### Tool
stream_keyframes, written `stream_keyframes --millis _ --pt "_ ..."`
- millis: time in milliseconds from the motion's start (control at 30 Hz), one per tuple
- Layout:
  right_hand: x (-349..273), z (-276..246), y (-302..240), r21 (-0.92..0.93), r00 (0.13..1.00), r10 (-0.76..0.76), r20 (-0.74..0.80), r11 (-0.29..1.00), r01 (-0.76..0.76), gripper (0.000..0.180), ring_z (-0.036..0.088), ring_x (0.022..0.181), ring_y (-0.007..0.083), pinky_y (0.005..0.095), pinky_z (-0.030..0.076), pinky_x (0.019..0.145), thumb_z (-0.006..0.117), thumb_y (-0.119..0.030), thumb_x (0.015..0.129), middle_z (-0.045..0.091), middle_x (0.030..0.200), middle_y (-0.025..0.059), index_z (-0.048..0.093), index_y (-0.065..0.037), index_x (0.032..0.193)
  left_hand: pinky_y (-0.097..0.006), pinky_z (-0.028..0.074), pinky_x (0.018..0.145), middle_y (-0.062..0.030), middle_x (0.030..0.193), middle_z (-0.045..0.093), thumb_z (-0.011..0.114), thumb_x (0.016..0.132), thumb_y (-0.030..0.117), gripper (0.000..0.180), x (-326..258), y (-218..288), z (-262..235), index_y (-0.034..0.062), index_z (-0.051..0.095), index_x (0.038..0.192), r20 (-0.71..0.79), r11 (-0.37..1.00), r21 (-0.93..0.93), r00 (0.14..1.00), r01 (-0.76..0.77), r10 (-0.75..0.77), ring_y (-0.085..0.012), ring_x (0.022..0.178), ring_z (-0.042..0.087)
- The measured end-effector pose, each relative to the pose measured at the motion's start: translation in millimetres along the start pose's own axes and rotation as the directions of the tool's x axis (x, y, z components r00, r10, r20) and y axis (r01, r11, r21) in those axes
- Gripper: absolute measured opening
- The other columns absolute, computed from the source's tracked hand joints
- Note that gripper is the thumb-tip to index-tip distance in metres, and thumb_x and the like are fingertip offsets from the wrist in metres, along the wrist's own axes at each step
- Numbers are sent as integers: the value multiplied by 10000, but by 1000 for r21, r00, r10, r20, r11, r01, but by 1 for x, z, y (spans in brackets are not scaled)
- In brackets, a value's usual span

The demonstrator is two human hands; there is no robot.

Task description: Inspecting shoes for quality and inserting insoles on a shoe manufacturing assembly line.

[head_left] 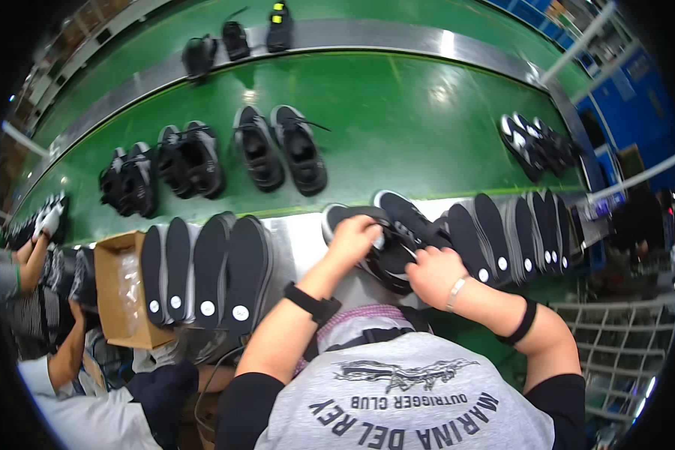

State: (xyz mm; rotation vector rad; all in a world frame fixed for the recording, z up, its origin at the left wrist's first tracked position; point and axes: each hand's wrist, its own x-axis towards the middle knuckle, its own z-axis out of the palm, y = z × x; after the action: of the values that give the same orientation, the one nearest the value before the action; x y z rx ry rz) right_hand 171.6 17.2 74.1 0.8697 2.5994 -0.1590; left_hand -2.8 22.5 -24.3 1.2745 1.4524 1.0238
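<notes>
While both hands grip a shoe [386,247], insoles [206,274] flanking, cardboard box [116,292] left

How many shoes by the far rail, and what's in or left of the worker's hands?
Black shoes, far grey rail: 3
Black foam insoles: 4
Brown cardboard box: 1
Black shoe held by left hand and right hand: 1
Total: 9

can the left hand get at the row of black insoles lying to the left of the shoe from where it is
Probably yes. The left hand rests on the black shoe, and the nearest of the insoles lie just beside it on the same metal ledge, with nothing between them. The right hand is on the other side.
</notes>
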Motion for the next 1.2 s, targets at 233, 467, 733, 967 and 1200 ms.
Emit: stream_keyframes --millis 233,467,733,967,1200 --pt "79 20 -12 256 921 75 381 949 -183 210 589 871 327 367 483 726 512 -69 714 592 971 188 634 -7 873 -217 416 603 -13 777 582 507 815 125 204 0 -12 -1 -17 571 947 50 960 -184 977 212 -206 -83 681 519" --pt "92 40 -19 17 880 68 470 996 -86 236 602 882 223 302 472 754 574 -115 702 626 924 122 640 -53 921 -311 435 666 -146 790 608 528 791 163 243 -1 -11 3 -14 576 950 -53 978 -203 996 54 -66 -221 734 576" --pt "67 13 -9 -102 851 -73 521 984 147 190 609 861 214 293 478 709 570 -141 708 635 903 98 657 -68 860 -313 438 666 -142 787 590 552 783 133 145 -5 2 7 22 565 875 -118 1000 5 993 -10 10 -262 731 574" --pt "33 1 0 123 735 -116 668 991 45 328 574 943 231 521 149 943 486 -122 717 600 1010 130 580 -18 1013 -321 442 669 -132 777 580 533 781 108 120 -6 -5 12 26 556 866 -117 995 1 988 -101 100 -286 744 572" --pt "38 22 6 117 773 -123 622 991 64 423 549 992 242 474 213 926 507 -119 697 568 1067 146 497 -12 1107 -307 442 687 -134 805 581 545 779 102 141 -5 -2 13 17 558 891 -112 998 -44 993 -34 28 -254 762 574"
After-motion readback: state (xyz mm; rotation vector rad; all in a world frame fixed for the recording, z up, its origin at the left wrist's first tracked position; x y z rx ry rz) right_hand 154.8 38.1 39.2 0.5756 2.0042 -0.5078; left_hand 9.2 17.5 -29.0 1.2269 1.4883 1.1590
